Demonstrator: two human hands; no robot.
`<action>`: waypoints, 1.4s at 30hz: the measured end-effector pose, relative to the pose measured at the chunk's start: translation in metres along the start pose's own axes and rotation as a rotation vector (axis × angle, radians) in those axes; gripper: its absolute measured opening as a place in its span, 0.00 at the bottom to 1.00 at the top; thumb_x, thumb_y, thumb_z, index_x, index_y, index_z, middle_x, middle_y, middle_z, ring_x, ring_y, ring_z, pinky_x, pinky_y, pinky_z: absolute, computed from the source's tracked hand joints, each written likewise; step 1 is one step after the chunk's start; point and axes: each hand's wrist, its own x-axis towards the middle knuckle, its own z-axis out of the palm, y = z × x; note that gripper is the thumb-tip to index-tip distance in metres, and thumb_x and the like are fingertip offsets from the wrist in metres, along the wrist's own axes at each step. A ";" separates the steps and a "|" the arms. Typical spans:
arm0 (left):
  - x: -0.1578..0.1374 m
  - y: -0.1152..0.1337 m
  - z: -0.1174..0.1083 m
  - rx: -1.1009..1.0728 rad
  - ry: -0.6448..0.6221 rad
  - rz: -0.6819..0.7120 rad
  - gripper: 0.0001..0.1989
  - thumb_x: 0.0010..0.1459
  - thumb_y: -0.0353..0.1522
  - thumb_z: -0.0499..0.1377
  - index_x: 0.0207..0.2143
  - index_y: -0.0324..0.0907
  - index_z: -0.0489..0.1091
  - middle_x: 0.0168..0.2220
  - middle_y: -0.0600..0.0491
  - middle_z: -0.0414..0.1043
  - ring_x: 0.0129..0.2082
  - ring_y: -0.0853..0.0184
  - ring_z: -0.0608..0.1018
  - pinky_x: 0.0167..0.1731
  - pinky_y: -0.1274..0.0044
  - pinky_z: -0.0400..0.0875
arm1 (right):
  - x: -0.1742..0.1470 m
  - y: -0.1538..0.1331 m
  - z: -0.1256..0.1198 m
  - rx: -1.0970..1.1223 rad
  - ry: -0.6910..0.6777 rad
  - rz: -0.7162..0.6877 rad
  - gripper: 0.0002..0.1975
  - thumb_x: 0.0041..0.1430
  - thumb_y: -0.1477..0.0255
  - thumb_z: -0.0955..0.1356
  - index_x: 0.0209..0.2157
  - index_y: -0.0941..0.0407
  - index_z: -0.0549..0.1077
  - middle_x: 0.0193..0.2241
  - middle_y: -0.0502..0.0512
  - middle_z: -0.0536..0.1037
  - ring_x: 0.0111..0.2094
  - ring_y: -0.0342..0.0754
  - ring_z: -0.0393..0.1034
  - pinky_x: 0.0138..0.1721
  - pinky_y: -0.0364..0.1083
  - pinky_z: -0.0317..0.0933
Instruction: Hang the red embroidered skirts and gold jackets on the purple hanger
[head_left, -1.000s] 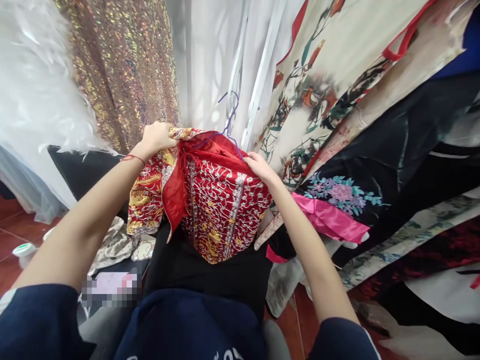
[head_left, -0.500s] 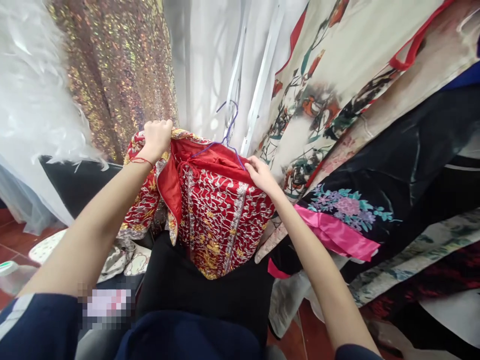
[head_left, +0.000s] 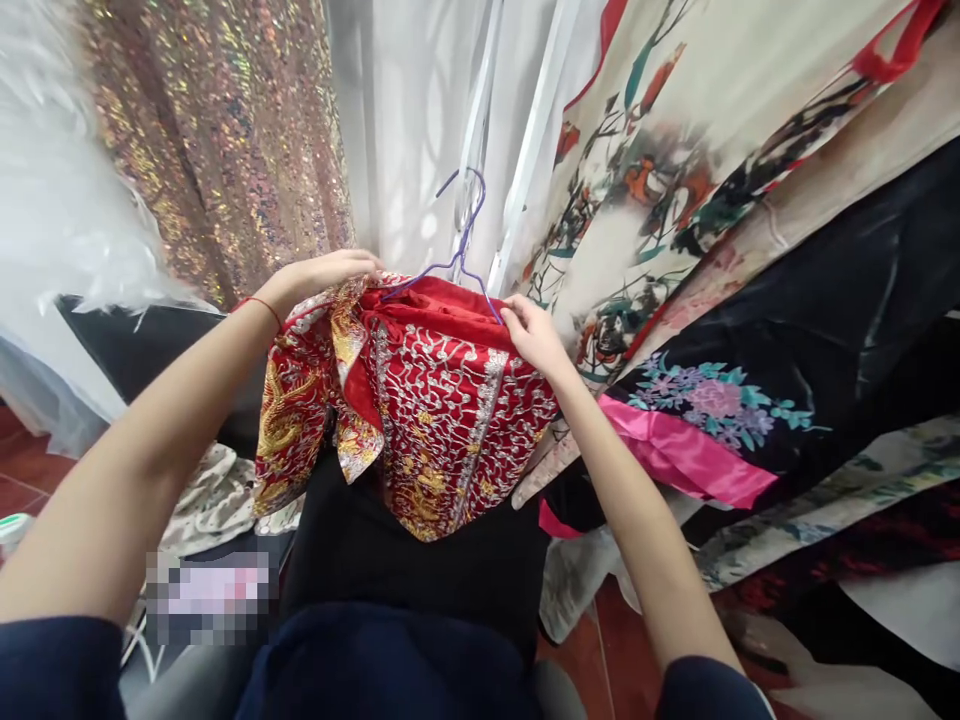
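Observation:
A red jacket (head_left: 292,400) with gold and silver embroidery hangs at the left end of a purple wire hanger (head_left: 463,255). Beside it, a red embroidered skirt-like piece (head_left: 435,430) with a plain red top band hangs from the same hanger over my lap. My left hand (head_left: 341,270) grips the jacket's top edge from above, its fingers pointing right and their tips partly hidden. My right hand (head_left: 534,335) pinches the red band at the hanger's right end between thumb and fingers. The hanger's hook points up, in front of white straps.
A sequined gold dress (head_left: 217,130) and white feathery garment (head_left: 52,180) hang at the left. White cloth (head_left: 405,110) hangs ahead. Printed cream (head_left: 675,110) and black floral garments (head_left: 810,300) crowd the right. Crumpled cloth (head_left: 214,500) lies by my left forearm.
My left hand has changed from a fist at the jacket's collar to a flatter grip farther right. The jacket's left part has swung down, showing more gold embroidery. My right hand keeps its pinch.

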 end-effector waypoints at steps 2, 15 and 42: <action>-0.009 0.034 0.009 -0.107 0.012 0.191 0.24 0.61 0.42 0.53 0.56 0.44 0.72 0.53 0.45 0.76 0.50 0.60 0.76 0.51 0.70 0.70 | -0.002 -0.006 0.003 0.025 0.059 -0.003 0.13 0.64 0.56 0.60 0.34 0.50 0.64 0.29 0.51 0.68 0.33 0.50 0.61 0.43 0.49 0.59; -0.010 0.140 0.083 0.332 0.397 0.857 0.18 0.65 0.37 0.49 0.43 0.36 0.73 0.38 0.40 0.76 0.41 0.56 0.77 0.47 0.64 0.67 | -0.002 -0.013 -0.002 0.363 -0.113 0.133 0.08 0.61 0.64 0.65 0.32 0.53 0.65 0.28 0.46 0.68 0.31 0.43 0.61 0.39 0.43 0.61; -0.012 0.142 0.065 0.256 0.306 0.733 0.21 0.69 0.40 0.55 0.56 0.33 0.67 0.50 0.39 0.73 0.48 0.58 0.77 0.46 0.71 0.69 | -0.050 -0.034 -0.061 -0.019 0.490 -0.046 0.24 0.67 0.49 0.59 0.25 0.51 0.57 0.22 0.45 0.56 0.26 0.44 0.53 0.31 0.46 0.52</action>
